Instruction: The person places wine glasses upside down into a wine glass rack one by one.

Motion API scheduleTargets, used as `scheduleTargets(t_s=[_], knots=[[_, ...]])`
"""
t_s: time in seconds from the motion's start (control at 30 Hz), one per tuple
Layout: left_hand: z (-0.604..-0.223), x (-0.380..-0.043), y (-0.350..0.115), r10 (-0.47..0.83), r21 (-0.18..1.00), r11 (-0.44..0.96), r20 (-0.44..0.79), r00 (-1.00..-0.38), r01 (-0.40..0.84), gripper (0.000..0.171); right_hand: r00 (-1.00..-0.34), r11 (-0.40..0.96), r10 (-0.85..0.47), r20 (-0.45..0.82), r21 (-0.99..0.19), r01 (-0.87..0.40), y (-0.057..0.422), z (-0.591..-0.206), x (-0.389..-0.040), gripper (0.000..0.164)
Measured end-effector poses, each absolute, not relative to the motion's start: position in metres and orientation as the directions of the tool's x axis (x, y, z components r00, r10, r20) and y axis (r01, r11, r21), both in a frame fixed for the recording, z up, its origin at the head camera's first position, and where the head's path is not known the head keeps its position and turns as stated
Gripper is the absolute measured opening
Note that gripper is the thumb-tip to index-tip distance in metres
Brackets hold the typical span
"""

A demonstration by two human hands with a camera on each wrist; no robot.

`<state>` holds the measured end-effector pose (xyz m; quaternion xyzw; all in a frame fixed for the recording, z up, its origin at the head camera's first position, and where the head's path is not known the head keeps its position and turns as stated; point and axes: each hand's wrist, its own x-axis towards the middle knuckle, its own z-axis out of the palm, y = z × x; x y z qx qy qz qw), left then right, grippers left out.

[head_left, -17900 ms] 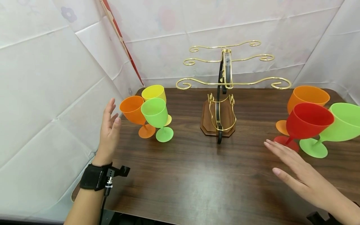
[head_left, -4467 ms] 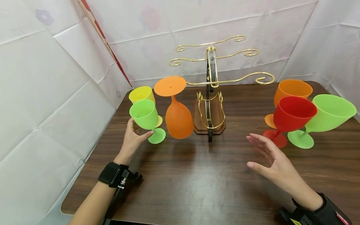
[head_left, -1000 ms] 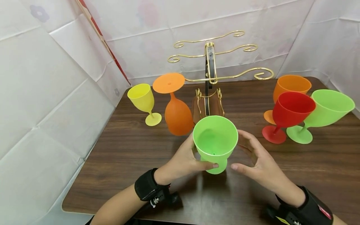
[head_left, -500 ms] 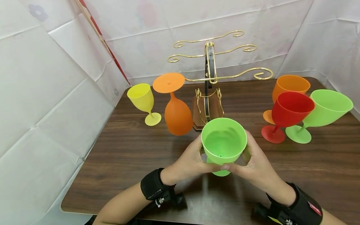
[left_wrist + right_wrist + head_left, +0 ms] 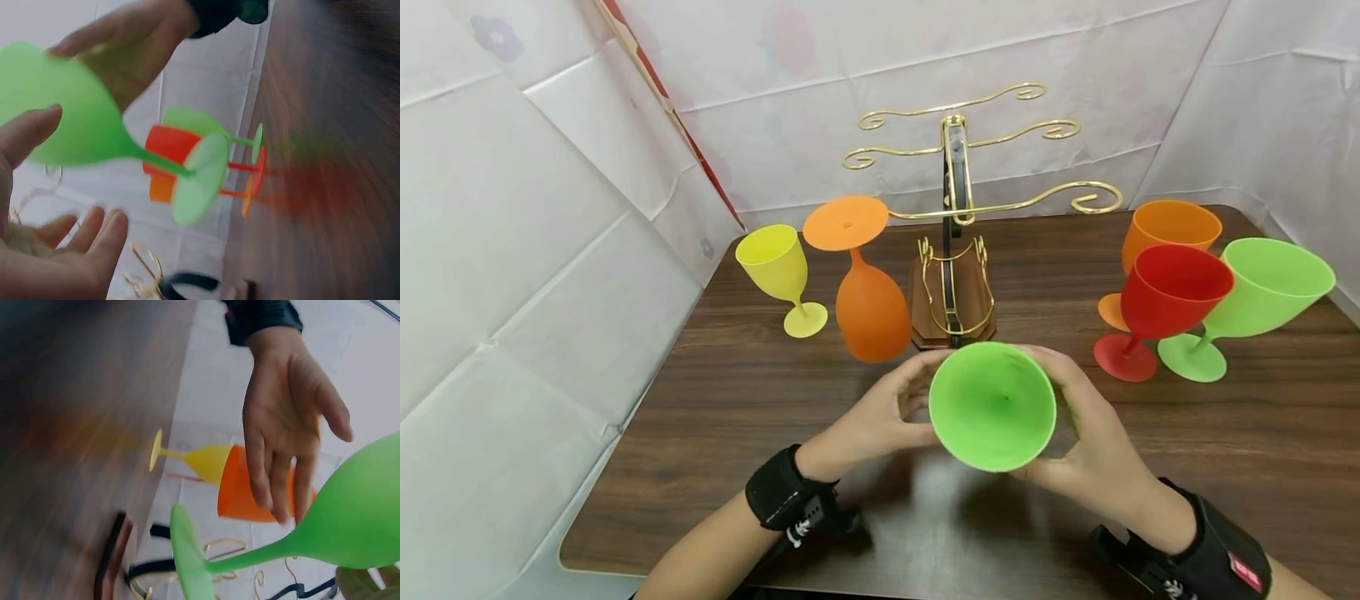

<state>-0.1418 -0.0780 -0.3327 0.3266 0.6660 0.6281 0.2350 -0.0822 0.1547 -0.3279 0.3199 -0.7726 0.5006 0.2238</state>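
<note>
A light green goblet (image 5: 992, 408) is tilted with its mouth towards the head camera; in the left wrist view its stem and foot (image 5: 201, 181) point away to the right. My right hand (image 5: 1093, 442) grips the bowl from the right, and its fingertips (image 5: 362, 584) show at the bowl in the right wrist view. My left hand (image 5: 880, 417) is spread beside the bowl's left side, fingers loose and apart, as the right wrist view shows; whether its thumb touches is unclear. Behind stands a gold wire rack (image 5: 955, 167), with an orange goblet (image 5: 872, 312) hanging upside down from its front left arm.
A yellow goblet (image 5: 775, 262) stands upright on the wooden table (image 5: 760, 375) at left. On the right, a red goblet (image 5: 1176, 287), another orange goblet (image 5: 1172, 221) and another green goblet (image 5: 1270, 287) stand close together. White sheeting (image 5: 760, 50) encloses the back and sides.
Earlier the orange goblet came to hang on the rack and my left hand lifted the green goblet from the left. Within the last half second the goblet tilted, and my left hand loosened from it.
</note>
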Motion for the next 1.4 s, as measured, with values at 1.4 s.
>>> scheduleTargets(t_s=[1.4], knots=[[-0.331, -0.125, -0.082, 0.779, 0.997, -0.064, 0.083, -0.621, 0.053, 0.09, -0.707, 0.018, -0.398, 0.585, -0.765, -0.643, 0.174, -0.335, -0.083, 0.083]])
